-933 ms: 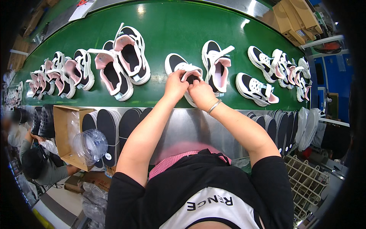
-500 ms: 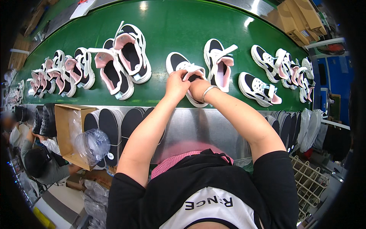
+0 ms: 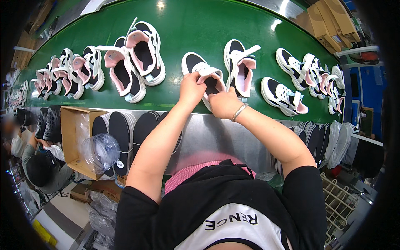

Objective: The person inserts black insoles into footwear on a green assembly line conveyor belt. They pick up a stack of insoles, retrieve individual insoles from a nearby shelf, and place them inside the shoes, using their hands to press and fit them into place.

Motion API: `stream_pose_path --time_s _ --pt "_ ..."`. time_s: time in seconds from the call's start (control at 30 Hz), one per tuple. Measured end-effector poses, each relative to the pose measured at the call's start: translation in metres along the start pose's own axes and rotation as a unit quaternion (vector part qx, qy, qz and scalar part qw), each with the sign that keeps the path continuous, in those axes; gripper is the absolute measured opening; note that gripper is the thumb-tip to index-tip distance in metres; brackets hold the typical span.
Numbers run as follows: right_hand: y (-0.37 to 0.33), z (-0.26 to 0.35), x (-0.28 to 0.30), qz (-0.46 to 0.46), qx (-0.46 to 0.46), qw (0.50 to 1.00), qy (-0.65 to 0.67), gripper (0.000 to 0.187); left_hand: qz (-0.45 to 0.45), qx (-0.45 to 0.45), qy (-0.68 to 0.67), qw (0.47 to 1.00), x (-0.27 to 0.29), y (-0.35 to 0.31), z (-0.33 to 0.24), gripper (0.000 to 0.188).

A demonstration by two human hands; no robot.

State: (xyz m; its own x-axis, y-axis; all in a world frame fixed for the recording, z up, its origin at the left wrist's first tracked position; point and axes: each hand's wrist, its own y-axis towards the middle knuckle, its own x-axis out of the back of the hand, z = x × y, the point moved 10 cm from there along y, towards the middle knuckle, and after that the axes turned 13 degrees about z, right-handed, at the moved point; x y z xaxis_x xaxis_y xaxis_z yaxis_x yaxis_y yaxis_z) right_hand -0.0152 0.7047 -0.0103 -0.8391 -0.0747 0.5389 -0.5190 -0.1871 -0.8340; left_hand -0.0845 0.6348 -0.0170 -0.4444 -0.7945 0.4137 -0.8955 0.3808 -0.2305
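A white and black sneaker (image 3: 193,62) with pink lining lies toe away from me on the green table (image 3: 183,25), at its near edge. My left hand (image 3: 191,88) pinches the left side of its collar by the tongue. At the heel, my right hand (image 3: 225,103) is closed round the back rim, a bangle on its wrist. Between the hands the shoe's opening shows dark inside. Just right of it lies a matching sneaker (image 3: 234,49), its strap sticking out and its tongue raised. Neither hand touches that one.
Another open pair of sneakers (image 3: 152,41) lies to the left, with several more beyond. A single sneaker (image 3: 277,96) lies right, near more shoes. Below the edge stand black insoles (image 3: 121,141) and a cardboard box (image 3: 75,146) with clear plastic. A person (image 3: 43,168) sits at far left.
My right hand has moved from inside the shoe's opening back to its heel, uncovering the opening. My left hand keeps its hold near the tongue. The view has shifted slightly.
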Motion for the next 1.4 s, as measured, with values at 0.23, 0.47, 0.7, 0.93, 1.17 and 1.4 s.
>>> stream_pose_path --time_s 0.23,0.47,0.7,0.93,1.17,1.4 --pt "0.007 0.002 -0.012 -0.055 0.032 0.998 -0.008 0.019 -0.007 0.017 -0.002 1.0 -0.002 0.001 0.001 0.029" --pt "0.014 -0.011 -0.018 -0.057 0.035 0.997 0.038 0.025 -0.017 0.006 0.043 0.999 -0.009 -0.002 -0.009 0.033" --pt "0.013 -0.026 0.003 -0.101 0.093 0.955 0.262 0.022 -0.019 0.003 0.036 0.999 -0.004 -0.001 -0.006 0.03" --pt "0.024 -0.014 0.024 -0.193 -0.072 0.978 -0.011 0.019 -0.021 0.013 -0.082 0.996 -0.007 -0.002 0.021 0.028" --pt "0.039 -0.02 0.012 -0.12 -0.104 0.987 0.013 0.02 -0.013 0.036 -0.026 0.999 -0.013 -0.003 0.019 0.028" --pt "0.015 -0.013 0.02 -0.182 0.022 0.981 0.07 0.018 -0.044 0.009 0.068 0.997 0.006 -0.005 0.001 0.029"
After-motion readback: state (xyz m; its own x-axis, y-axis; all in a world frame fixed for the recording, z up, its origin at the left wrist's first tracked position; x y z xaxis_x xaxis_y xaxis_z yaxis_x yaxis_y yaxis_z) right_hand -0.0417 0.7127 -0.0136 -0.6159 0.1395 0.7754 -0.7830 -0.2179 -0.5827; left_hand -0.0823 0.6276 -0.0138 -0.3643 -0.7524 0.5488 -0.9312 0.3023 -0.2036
